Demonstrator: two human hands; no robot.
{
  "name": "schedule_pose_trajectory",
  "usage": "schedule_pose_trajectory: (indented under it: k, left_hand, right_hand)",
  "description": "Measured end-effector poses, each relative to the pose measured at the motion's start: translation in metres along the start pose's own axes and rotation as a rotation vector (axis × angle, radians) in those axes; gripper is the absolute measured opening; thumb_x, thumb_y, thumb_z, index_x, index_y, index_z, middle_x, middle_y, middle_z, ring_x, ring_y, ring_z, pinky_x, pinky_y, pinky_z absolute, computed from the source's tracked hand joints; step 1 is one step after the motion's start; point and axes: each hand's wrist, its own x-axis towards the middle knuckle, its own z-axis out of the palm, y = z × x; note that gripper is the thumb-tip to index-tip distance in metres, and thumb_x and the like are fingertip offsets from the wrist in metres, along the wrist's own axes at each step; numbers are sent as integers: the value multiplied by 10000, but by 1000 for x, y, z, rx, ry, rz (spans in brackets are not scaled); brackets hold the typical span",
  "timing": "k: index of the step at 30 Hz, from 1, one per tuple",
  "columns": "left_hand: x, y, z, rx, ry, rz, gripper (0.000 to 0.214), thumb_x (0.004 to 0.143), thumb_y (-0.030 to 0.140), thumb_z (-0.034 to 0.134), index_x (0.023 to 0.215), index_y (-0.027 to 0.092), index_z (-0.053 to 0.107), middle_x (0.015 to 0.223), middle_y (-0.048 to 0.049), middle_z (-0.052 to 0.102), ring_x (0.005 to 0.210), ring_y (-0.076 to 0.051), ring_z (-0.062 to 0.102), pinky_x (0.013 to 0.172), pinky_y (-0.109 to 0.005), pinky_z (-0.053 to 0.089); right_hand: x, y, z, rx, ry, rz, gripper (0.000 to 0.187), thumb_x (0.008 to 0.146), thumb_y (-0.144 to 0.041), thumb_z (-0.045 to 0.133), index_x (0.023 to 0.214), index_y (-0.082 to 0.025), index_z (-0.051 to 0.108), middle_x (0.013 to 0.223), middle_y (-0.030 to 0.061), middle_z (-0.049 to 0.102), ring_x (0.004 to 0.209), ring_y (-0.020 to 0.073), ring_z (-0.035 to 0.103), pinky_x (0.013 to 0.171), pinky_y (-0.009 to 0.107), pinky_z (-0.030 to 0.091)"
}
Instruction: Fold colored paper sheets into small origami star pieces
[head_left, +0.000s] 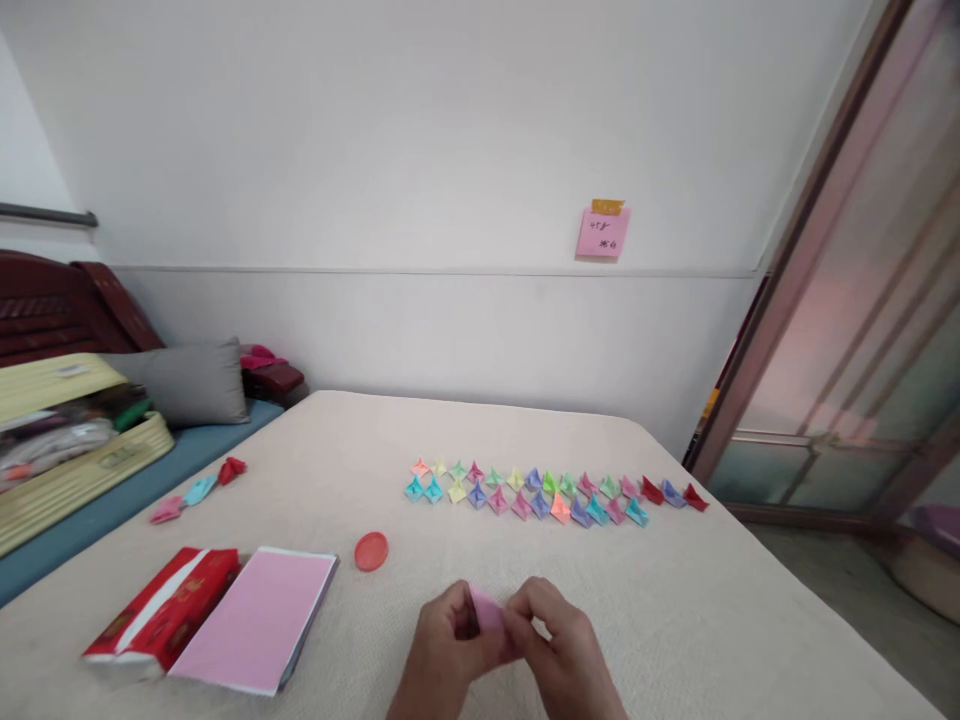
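Observation:
My left hand [441, 645] and my right hand [555, 640] are close together at the bottom of the view, both pinching a small piece of pink paper [489, 612]. Its folds are partly hidden by my fingers. Ahead lie rows of small folded paper shapes [525, 492] in many colours on a cream cloth-covered table [337, 450]. To the left of my hands are a stack of pink paper sheets [255, 622] and a red tissue pack [161, 610]. A round red lid [371, 551] lies nearer my hands.
Three folded pieces [199, 490] lie near the table's left edge. Beyond it are a blue bench [127, 480], a yellow container [75, 470] of clutter and a grey cushion [184, 383]. A framed glass door [832, 330] stands at right; a pink note [602, 233] is on the wall.

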Motion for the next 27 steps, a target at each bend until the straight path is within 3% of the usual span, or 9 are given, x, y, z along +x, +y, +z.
schedule_pose_trajectory:
  k: [3, 9, 15, 21, 27]
  left_hand:
    - [2, -5, 3, 20, -61, -6, 316, 615, 424, 752, 600, 132, 633, 526, 9, 578, 498, -114, 495, 477, -229, 400]
    - [1, -1, -2, 73, -100, 19, 306, 693, 414, 698, 619, 128, 620, 492, 28, 510, 463, -96, 433, 449, -216, 331]
    - [0, 6, -7, -5, -32, 49, 275, 612, 349, 776, 641, 149, 588, 513, 64, 476, 507, -91, 412, 502, -211, 311]
    - [-6, 13, -5, 28, 46, 46, 235, 674, 313, 718, 576, 157, 574, 450, 47, 537, 454, -113, 471, 480, -224, 330]
    - [-9, 18, -7, 121, 80, 89, 255, 763, 316, 627, 593, 127, 646, 493, 19, 561, 530, -128, 477, 558, -239, 346]
  right_hand:
    - [1, 0, 2, 127, 25, 75, 220, 777, -226, 565, 562, -204, 524, 573, -6, 551, 567, 165, 537, 551, 267, 404]
    - [5, -2, -1, 390, -116, 198, 219, 789, -285, 565, 593, -188, 547, 536, -15, 566, 528, 172, 567, 529, 279, 427]
    - [3, -1, 1, 125, -61, 69, 191, 761, -222, 579, 574, -187, 593, 614, -4, 566, 631, 168, 548, 592, 268, 400]
    - [-2, -4, 8, -50, -67, -34, 242, 791, -183, 503, 555, -200, 553, 608, 3, 584, 633, 167, 560, 600, 269, 386]
    - [0, -8, 5, -42, -67, -72, 264, 803, -207, 518, 539, -195, 503, 599, -7, 543, 629, 156, 533, 601, 260, 372]
